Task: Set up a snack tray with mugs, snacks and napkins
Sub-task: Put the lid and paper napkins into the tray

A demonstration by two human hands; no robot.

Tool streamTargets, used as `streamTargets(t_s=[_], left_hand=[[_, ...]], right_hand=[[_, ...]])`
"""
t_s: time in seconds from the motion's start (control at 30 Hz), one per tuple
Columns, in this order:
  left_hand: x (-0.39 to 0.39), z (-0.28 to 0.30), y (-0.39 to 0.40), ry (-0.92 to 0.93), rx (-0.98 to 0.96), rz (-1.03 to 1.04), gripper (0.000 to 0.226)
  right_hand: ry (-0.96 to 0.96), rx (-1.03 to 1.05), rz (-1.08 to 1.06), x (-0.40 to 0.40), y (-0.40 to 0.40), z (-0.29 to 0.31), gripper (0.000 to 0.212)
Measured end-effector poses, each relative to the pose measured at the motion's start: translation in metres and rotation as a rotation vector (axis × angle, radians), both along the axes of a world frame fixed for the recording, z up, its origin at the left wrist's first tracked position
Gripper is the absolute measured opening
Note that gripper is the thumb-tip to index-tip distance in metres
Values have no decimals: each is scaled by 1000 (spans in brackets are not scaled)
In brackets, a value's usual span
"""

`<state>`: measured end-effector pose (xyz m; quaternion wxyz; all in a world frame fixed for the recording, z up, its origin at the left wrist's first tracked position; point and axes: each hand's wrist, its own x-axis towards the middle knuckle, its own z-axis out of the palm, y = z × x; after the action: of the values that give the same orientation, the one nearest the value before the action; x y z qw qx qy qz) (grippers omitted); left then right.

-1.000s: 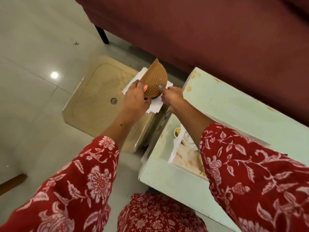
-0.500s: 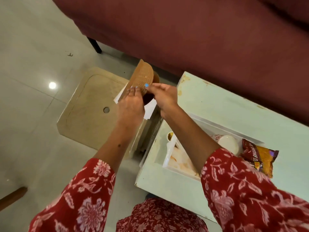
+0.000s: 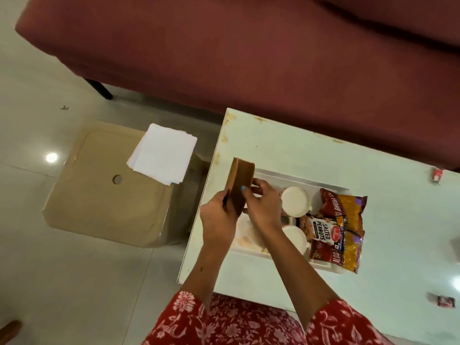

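Both my left hand (image 3: 217, 220) and my right hand (image 3: 263, 205) grip a brown napkin holder (image 3: 240, 185), held upright above the left end of the white tray (image 3: 251, 251). The tray rests on the pale green table (image 3: 398, 220). In it stand two white mugs (image 3: 296, 201), (image 3: 295, 239), and snack packets lie there too: salted peanuts (image 3: 321, 231) and a red-yellow bag (image 3: 348, 220). A stack of white napkins (image 3: 163, 153) lies on the beige stool (image 3: 104, 207) to the left, apart from my hands.
A maroon sofa (image 3: 249, 53) runs along the far side, its dark leg (image 3: 99, 89) on the tiled floor. Two small red wrappers (image 3: 437, 174), (image 3: 445, 301) lie on the table's right part. A narrow gap separates stool and table.
My hands lifted the brown holder off the napkins on the stool and carried it right, over the tray. The napkins stayed on the stool. The view shifted right.
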<state>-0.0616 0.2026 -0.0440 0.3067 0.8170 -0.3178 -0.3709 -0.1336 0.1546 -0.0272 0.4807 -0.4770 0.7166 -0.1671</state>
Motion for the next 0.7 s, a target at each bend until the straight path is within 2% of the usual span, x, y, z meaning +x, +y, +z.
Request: streamTargets(t_s=[0.2, 0.53, 0.63, 0.7], left_hand=[[-21, -30, 4, 131, 48, -51, 25], [-18, -56, 2, 101, 112, -88, 29], [-12, -54, 1, 113, 127, -107, 32], [0, -48, 0, 100, 86, -77, 31]], right_hand=[[113, 65, 104, -29, 6, -23, 39], [81, 108, 154, -30, 7, -49, 47], [151, 65, 111, -26, 12, -49, 47], [241, -60, 91, -19, 14, -46, 43]])
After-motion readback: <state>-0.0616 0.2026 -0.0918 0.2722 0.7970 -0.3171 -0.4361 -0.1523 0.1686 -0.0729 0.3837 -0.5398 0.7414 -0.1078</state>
